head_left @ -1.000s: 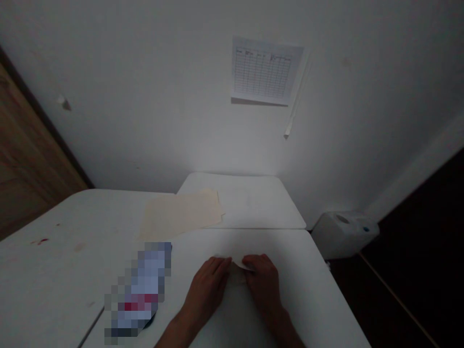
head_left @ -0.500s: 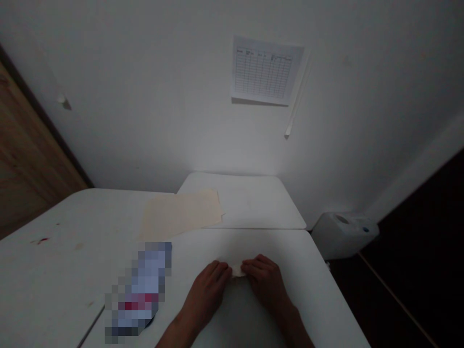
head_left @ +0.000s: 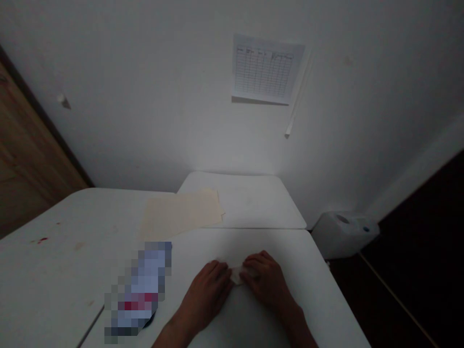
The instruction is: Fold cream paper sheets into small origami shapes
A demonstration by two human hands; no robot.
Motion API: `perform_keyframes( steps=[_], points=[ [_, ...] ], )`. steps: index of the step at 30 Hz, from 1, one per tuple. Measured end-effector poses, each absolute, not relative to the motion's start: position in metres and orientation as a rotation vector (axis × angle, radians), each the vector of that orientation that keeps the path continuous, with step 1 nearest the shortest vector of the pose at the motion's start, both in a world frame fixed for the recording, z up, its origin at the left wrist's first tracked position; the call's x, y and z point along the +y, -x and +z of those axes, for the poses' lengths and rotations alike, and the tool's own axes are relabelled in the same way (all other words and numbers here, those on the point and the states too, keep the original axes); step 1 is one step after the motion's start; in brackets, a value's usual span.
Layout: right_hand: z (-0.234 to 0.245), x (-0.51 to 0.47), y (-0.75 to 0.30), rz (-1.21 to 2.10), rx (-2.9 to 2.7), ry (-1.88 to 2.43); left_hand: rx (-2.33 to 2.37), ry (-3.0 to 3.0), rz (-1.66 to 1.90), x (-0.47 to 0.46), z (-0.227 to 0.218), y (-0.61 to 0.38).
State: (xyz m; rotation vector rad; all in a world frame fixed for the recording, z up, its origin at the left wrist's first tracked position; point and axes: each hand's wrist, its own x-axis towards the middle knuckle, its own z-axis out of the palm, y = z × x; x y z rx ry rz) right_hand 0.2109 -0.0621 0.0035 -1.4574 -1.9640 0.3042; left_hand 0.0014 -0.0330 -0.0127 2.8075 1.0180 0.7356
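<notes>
Since light is dim, grip: L hand (head_left: 208, 290) + R hand (head_left: 266, 280) fingertips nearly meeting, digits close together, tips on paper (head_left: 237, 275); pinched or just pressed flat, can't tell.
Paper pos: small white piece between both sets of tips, lying on table (head_left: 203, 246), partly under R fingers (head_left: 252, 266).
Risk 1: thin paper on smooth top, so it prob. skids or skews if one hand pushes harder than the other.
Risk 2: edge might tear if tips pull apart.
Risk 3: blurred-out obj (head_left: 139, 290) just left of L fingers (head_left: 221, 270); a forearm swing could knock it.
Surface: white tabletop; red spot (head_left: 41, 240) far left of fingers; cream folder (head_left: 181, 212) beyond L fingers; 2nd table (head_left: 246, 200) further ahead, looks butted against the first.
Room: white wall ahead w/ grid sheet (head_left: 264, 70); wood door (head_left: 25, 159) far left; white bin (head_left: 344, 232) on dark floor, right of R fingers.
</notes>
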Motion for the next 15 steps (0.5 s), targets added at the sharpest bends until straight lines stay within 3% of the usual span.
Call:
perform_keyframes(
  steps=[6,15],
  points=[
    [-0.008,-0.055,-0.211,0.375,-1.849,1.471,1.041,-2.597,0.807,-0.032,-0.013,0.0],
    [-0.007,-0.051,-0.205,0.747,-1.459,1.314,1.058,-2.17,0.959,-0.031,-0.011,0.001]
  ],
)
